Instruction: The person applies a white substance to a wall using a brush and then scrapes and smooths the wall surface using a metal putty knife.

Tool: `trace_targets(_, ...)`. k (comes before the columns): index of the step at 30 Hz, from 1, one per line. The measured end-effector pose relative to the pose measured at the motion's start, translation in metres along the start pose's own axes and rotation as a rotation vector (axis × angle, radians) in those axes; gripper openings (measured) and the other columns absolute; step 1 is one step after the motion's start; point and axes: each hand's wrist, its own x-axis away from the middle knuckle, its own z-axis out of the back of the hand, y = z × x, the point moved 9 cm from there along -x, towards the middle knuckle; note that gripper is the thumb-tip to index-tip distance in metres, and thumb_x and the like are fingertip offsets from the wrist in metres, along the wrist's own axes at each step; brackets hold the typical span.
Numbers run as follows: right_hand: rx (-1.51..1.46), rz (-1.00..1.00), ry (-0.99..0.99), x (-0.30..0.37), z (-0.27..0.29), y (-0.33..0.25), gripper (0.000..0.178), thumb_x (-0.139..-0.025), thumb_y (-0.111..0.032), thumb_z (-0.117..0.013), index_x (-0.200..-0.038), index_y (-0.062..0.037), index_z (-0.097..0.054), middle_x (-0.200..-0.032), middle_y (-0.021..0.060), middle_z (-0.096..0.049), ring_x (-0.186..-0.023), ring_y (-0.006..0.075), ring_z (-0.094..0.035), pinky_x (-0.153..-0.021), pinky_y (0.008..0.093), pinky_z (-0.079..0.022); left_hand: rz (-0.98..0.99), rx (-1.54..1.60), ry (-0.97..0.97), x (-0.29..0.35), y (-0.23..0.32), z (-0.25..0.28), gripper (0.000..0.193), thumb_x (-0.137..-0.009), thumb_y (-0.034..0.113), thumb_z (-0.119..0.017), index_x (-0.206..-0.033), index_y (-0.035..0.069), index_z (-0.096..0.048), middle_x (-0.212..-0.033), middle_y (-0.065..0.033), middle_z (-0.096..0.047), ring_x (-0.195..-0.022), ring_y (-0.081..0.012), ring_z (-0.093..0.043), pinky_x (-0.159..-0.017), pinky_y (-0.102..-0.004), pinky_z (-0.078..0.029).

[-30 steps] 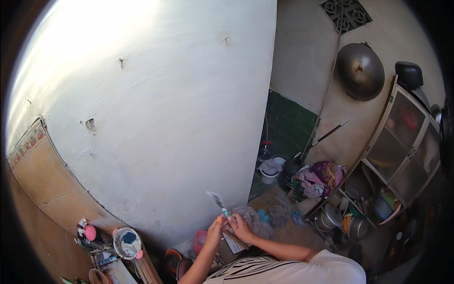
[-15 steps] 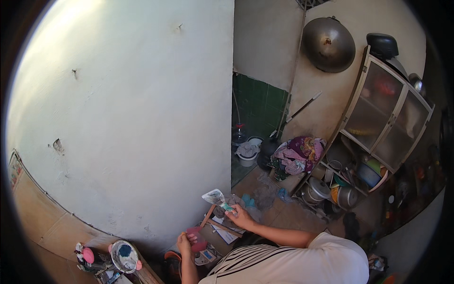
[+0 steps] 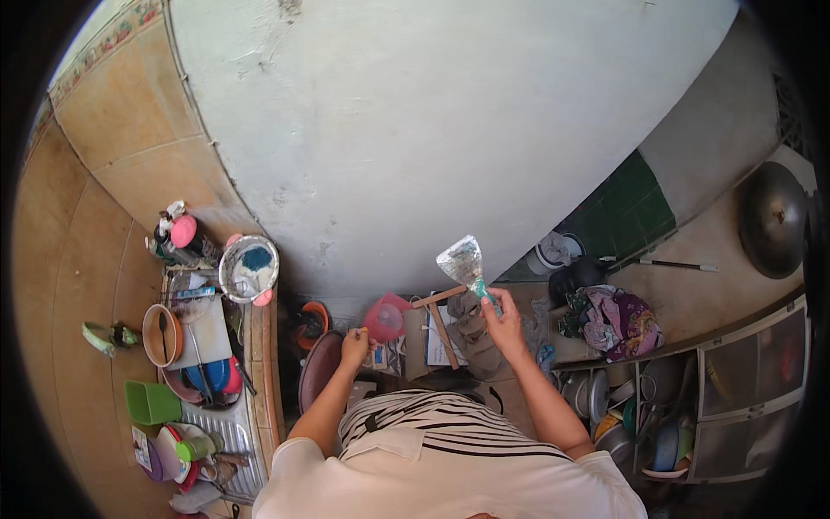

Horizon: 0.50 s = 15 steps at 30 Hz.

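Note:
My right hand grips the green handle of a putty knife. Its broad, smeared blade points up in front of the pale wall; I cannot tell whether it touches. Closed beside a pink translucent plastic dipper, my left hand appears to hold it by its handle, though the fingers partly hide the grip. Left of both hands, on the counter's edge, stands a round tub with whitish residue and a blue patch inside.
A sink counter at left carries dishes, a green container and an orange bowl. Below the wall sit an orange bucket and wooden strips. At right are piled cloths, a hanging wok and a pot cabinet.
My view has swung left and down, bringing the sink counter and tub fully into sight. Both hands keep what they hold; the putty knife now points more upright.

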Motion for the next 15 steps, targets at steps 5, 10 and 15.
trace_targets(5, 0.228, 0.045, -0.135, -0.027, -0.001, -0.069, 0.037, -0.097, -0.03, -0.066, -0.124, -0.0053, -0.062, -0.108, 0.0187, -0.07, -0.091, 0.0247, -0.068, -0.076, 0.035, -0.051, 0.053, -0.096, 0.129, 0.024, -0.044, 0.035, 0.028, -0.103, 0.028, -0.054, -0.104, 0.001, -0.061, -0.078, -0.0089, -0.071, -0.062, -0.0143, -0.066, -0.055, -0.0299, -0.05)
trace_targets(10, 0.38, 0.334, -0.249, -0.055, -0.029, -0.127, 0.034, -0.095, -0.024, -0.067, -0.123, -0.0044, -0.063, -0.111, 0.0197, -0.069, -0.101, 0.0355, -0.068, -0.087, 0.0395, -0.052, 0.113, -0.089, 0.204, 0.041, -0.088, 0.052, 0.027, -0.101, 0.026, -0.054, -0.099, 0.0, -0.06, -0.075, -0.0086, -0.071, -0.061, -0.0162, -0.068, -0.054, -0.031, -0.05)
trace_targets(15, 0.448, 0.518, -0.326, -0.072, -0.068, -0.166, 0.032, -0.095, -0.022, -0.068, -0.122, -0.0042, -0.065, -0.11, 0.019, -0.069, -0.1, 0.0356, -0.067, -0.086, 0.0399, -0.053, 0.203, -0.011, 0.268, 0.062, -0.127, 0.068, 0.03, -0.102, 0.029, -0.056, -0.101, -0.001, -0.061, -0.077, -0.0094, -0.072, -0.06, -0.0167, -0.069, -0.058, -0.0322, -0.052)
